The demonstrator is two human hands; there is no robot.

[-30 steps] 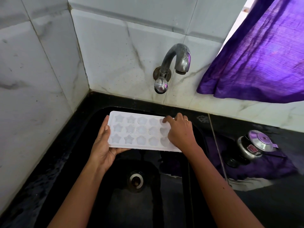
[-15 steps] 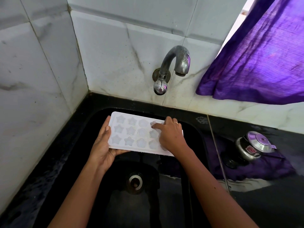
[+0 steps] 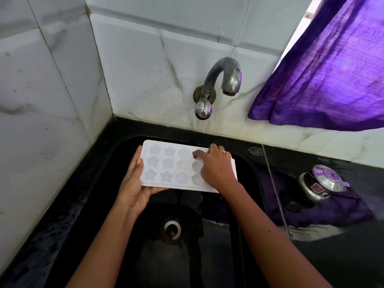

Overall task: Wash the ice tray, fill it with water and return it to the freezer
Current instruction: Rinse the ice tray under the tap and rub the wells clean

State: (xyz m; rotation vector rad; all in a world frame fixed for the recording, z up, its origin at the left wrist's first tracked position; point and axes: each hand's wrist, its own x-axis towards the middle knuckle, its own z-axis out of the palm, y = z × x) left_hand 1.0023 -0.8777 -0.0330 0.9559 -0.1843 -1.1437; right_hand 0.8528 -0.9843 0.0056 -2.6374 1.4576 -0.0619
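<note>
A white ice tray with star and flower shaped cups is held level over the black sink. My left hand grips its left end from below, thumb on the rim. My right hand lies on top of the tray's right half, fingers pressed into the cups of the back row and hiding the right end. The metal tap sticks out of the wall above the tray; no water runs from it.
The sink drain sits below the tray. White marble tiles close the left and back. A purple curtain hangs at the right. A small steel pressure cooker stands on the black counter at the right.
My right hand has slid left across the top of the tray, from its right end toward the middle cups. My left hand keeps its grip on the left end.
</note>
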